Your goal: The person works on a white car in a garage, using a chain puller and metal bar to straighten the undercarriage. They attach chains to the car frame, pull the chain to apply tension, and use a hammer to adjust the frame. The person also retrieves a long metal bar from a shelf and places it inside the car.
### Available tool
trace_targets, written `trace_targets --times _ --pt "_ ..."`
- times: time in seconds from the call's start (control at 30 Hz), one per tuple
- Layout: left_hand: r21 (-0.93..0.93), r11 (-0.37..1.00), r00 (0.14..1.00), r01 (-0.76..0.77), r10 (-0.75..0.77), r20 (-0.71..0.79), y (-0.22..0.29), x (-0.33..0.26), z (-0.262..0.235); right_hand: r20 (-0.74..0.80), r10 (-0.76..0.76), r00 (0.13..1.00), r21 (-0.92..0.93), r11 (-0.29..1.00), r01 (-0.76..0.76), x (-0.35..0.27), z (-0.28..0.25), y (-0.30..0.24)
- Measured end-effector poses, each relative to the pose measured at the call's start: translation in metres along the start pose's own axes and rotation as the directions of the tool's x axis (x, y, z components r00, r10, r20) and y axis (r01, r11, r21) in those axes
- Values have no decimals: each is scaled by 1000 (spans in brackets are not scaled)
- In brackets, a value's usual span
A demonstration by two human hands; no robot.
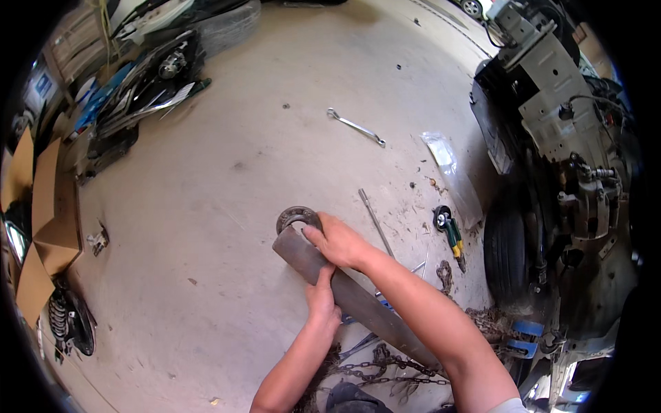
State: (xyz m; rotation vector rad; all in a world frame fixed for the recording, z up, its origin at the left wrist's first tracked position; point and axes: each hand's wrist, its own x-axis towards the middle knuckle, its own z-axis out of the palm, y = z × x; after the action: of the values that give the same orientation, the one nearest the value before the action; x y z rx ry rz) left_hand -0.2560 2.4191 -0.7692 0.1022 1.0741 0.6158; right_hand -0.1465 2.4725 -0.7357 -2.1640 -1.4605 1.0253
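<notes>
A thick grey metal pipe (375, 310) slants from the lower right up toward the middle of the view. My left hand (321, 299) is closed around it from below, a little behind its upper end. Just past that end sits a dark, round metal ring (295, 215), seemingly a bearing or hub piece. My right hand (337, 241) is closed at the ring's right side, its thumb beside the pipe's rim. Its other fingers are mostly hidden. Whether ring and pipe touch cannot be made out.
On the concrete floor lie a double-ended wrench (356, 127), a metal bar (375, 220), green-and-yellow-handled pliers (451, 234), a plastic bag (451, 172) and a rusty chain (379, 368). A vehicle underbody with a tyre (506, 255) stands right; cardboard boxes (51, 213) and a shock absorber (60, 316) left.
</notes>
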Motion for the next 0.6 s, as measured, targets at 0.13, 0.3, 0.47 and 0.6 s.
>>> trace_targets --times 0.13,0.3,0.47,0.6 --pt "2 1000 1000 -20 20 12 -6 8 0 -46 -110 993 -64 992 107 -48 -2 26" --pt "152 981 992 123 -124 -3 -4 1 10 -79 44 996 11 999 -44 -144 -20 84" --pt "117 992 992 51 -64 106 -16 13 0 -169 245 955 75 969 -236 -249 -29 143" --pt "281 958 979 58 -109 171 -25 -16 12 -324 291 900 152 955 -254 -316 -36 159"
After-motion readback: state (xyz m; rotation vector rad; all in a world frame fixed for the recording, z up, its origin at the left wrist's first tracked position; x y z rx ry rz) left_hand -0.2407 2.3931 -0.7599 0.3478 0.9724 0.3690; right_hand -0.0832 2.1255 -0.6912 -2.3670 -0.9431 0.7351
